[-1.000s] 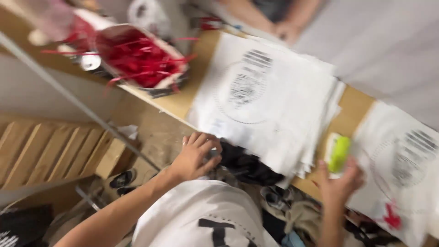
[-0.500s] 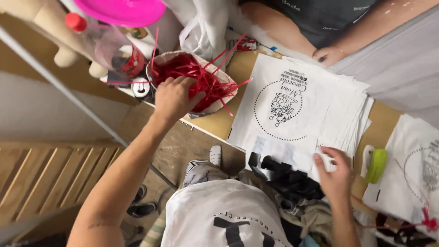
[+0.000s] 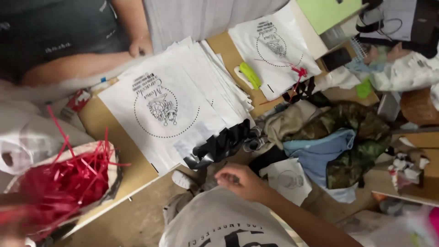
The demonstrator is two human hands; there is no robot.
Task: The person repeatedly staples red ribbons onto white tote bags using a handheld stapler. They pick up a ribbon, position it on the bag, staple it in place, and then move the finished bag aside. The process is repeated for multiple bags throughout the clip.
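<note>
My right hand (image 3: pixel 242 180) hovers just below the table's front edge, close to my chest, its fingers curled in with nothing visible in them. It is nearest a black plastic sheet (image 3: pixel 219 146) that hangs off a stack of white printed bags (image 3: pixel 183 105). A basket of red paper shreds (image 3: pixel 68 183) stands at the left end of the table. My left hand (image 3: pixel 9 228) is only a blur in the bottom-left corner, among the red strands. A yellow-green hand tool (image 3: pixel 249 75) lies right of the stack.
Another person's forearm (image 3: pixel 82 64) and hand (image 3: pixel 139 45) rest on the table's far side. Another printed bag with a red ribbon (image 3: pixel 279 50) lies at the far right by a phone (image 3: pixel 336 58). Camouflage and blue clothes (image 3: pixel 352 132) are heaped on the right.
My view has swung to the right. My right hand has come off the stack of bags and drawn back toward my body. My left hand has slipped to the frame's corner by the basket.
</note>
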